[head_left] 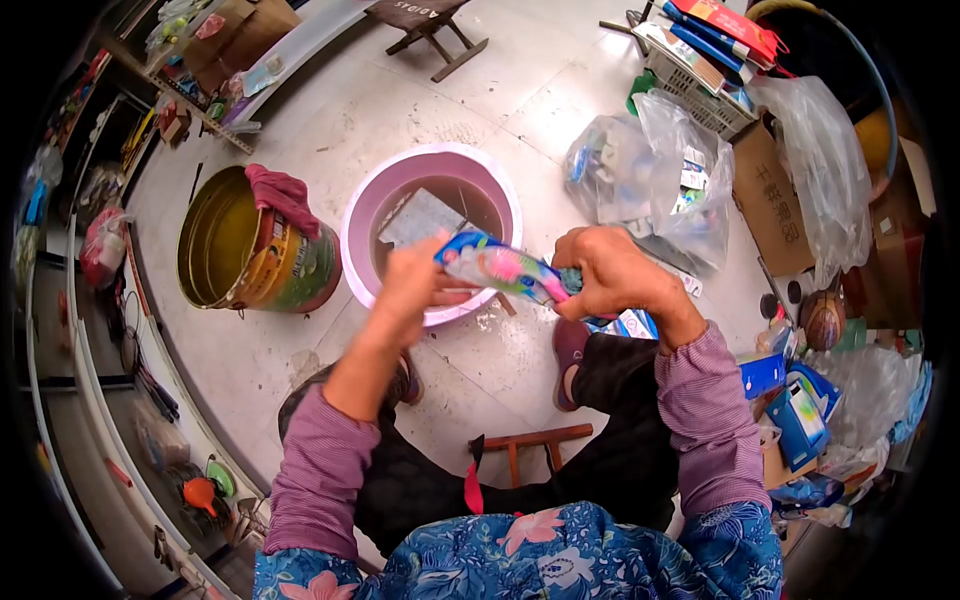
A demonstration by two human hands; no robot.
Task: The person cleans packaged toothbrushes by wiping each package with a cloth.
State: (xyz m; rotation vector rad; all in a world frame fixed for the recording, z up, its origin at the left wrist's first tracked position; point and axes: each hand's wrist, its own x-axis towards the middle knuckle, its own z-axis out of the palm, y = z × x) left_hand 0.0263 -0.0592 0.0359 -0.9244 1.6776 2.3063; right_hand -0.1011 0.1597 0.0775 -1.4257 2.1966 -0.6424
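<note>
A blue, white and pink package (500, 268) is stretched between my two hands, just above the right rim of a pink basin (357, 205). My left hand (408, 285), a little blurred, has its fingers at the package's left end. Closed round the right end is my right hand (605, 272), with a bit of dark greenish cloth (571, 279) showing at its fingers. The basin holds murky water, and a grey flat piece (425, 215) lies in it.
Left of the basin stands a metal bucket (190, 245) with a red cloth (282, 195) over its rim. Filled clear plastic bags (650, 180) lie to the right, near boxes (770, 200). A small stool (425, 15) is at the top, shelves at left.
</note>
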